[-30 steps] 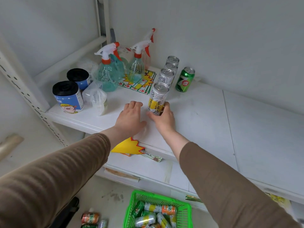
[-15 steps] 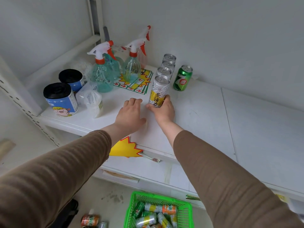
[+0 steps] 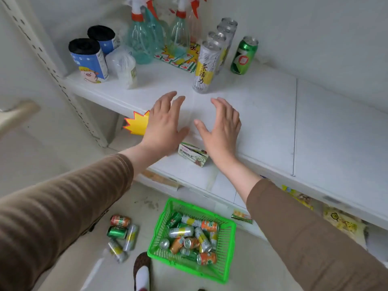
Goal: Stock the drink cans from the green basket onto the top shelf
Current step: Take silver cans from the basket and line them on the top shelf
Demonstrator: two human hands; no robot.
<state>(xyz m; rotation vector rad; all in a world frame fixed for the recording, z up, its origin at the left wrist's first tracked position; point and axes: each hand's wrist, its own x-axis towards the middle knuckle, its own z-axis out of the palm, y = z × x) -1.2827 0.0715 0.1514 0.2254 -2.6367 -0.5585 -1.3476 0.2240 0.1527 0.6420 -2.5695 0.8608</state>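
A row of tall silver-and-yellow cans stands on the white top shelf (image 3: pixel 262 114); the front can (image 3: pixel 205 68) stands free. A green can (image 3: pixel 244 55) stands to the right of the row. My left hand (image 3: pixel 164 124) and my right hand (image 3: pixel 223 127) hover above the shelf's front edge, fingers spread, holding nothing, well short of the front can. On the floor below sits the green basket (image 3: pixel 225 248) with several drink cans (image 3: pixel 193 238) lying in it.
Spray bottles (image 3: pixel 144 38), two blue-wrapped black rolls (image 3: pixel 88 59) and a plastic packet (image 3: pixel 123 66) fill the shelf's left end. Loose cans (image 3: pixel 121 234) lie on the floor left of the basket. A small carton (image 3: pixel 193 154) sits on the lower shelf. My foot (image 3: pixel 142 271) is beside the basket.
My right hand let go of the front can and both hands drew back toward the shelf edge. The view tilted down, showing more of the basket and floor.
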